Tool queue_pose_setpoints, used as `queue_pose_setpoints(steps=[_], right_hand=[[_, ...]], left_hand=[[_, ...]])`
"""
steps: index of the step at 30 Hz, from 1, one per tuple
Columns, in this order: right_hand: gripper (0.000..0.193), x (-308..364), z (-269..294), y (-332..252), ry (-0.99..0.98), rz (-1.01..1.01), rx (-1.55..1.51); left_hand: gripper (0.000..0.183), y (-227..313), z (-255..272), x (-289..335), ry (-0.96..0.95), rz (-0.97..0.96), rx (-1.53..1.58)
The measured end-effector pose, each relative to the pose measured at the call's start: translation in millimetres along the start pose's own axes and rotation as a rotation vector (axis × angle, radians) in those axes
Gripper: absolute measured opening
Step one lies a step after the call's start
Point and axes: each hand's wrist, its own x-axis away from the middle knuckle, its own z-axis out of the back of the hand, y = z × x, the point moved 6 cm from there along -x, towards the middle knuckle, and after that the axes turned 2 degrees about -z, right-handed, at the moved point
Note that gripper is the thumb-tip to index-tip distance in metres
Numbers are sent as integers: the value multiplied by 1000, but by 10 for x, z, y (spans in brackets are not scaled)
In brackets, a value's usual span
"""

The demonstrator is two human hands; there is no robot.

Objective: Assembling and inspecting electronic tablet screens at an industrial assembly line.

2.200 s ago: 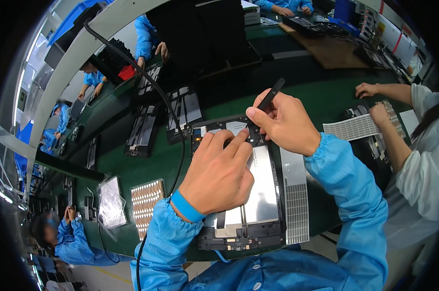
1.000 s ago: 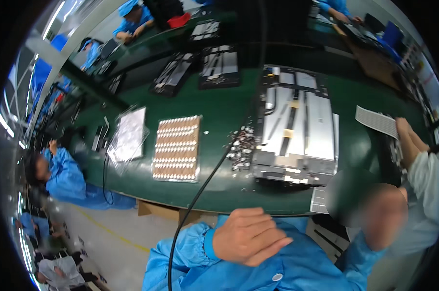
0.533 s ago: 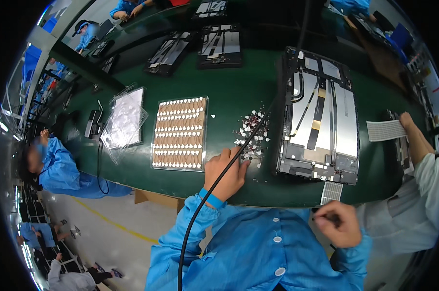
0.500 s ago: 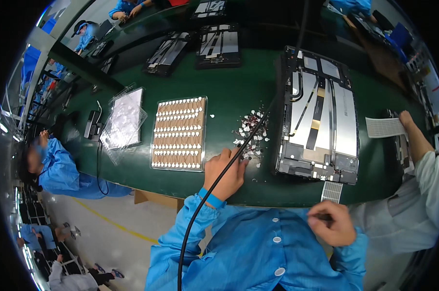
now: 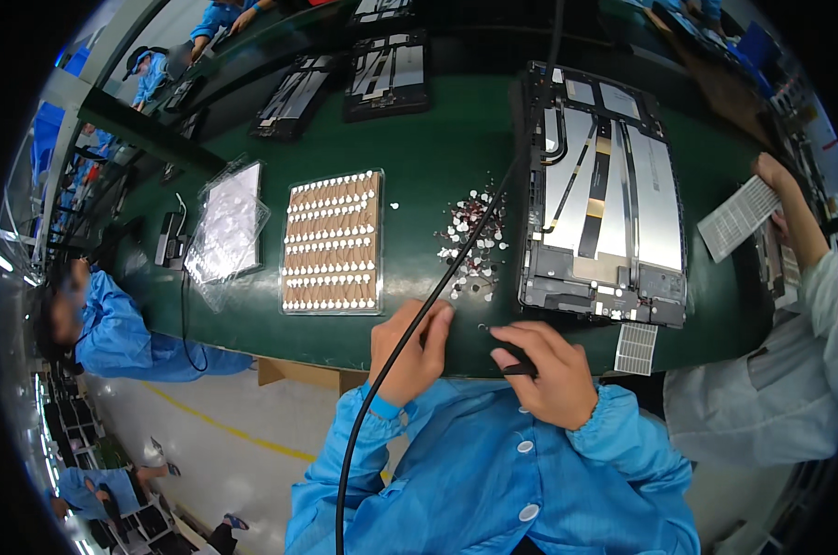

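Note:
My left hand (image 5: 408, 353) is at the near edge of the green table, its thumb and fingers pressed together; whatever they hold, if anything, cannot be made out. A black cable runs across the view in front of it. Facing it, my right hand (image 5: 553, 370) has its fingers curled round a dark slim tool (image 5: 521, 368), mostly hidden in the palm. Just beyond both hands lies a pile of small white, black and reddish pieces (image 5: 474, 231). A clear tray (image 5: 380, 250) with rows of white round-headed parts on brown backing lies to the left.
An opened tablet-like device (image 5: 659, 222) with silver panels lies at right, a white label sheet (image 5: 636, 350) sticking out at its near edge. Plastic-wrapped sheets (image 5: 229, 222) lie at left. Similar devices (image 5: 386, 79) sit farther back. At right, a co-worker's hand (image 5: 772, 171) holds a white sheet.
My right hand has come left and up to the table edge, close to my left hand. My left hand has drawn slightly nearer to me. The co-worker's white sheet has tilted.

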Motion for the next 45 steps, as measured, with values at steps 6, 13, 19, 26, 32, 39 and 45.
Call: queue_pose_setpoints(steps=[6, 13, 19, 26, 32, 39, 45], right_hand=[[67, -106, -264, -144, 34, 177, 285], [29, -56, -312, -52, -119, -87, -135], [17, 131, -415, 101, 24, -465, -741], [19, 16, -125, -235, 95, -69, -140], [28, 25, 67, -393, 164, 257, 147], [25, 77, 97, -455, 178, 386, 256], [22, 39, 48, -516, 191, 411, 307]], left_hand=[[9, 21, 32, 29, -156, -26, 40], [19, -31, -38, 170, -362, 238, 552], [25, 131, -80, 375, -145, 202, 582], [20, 161, -112, 383, -67, 238, 575], [22, 136, -130, 427, -333, 473, 828], [21, 311, -74, 332, -429, 253, 682], [15, 346, 29, 303, -373, 154, 469]])
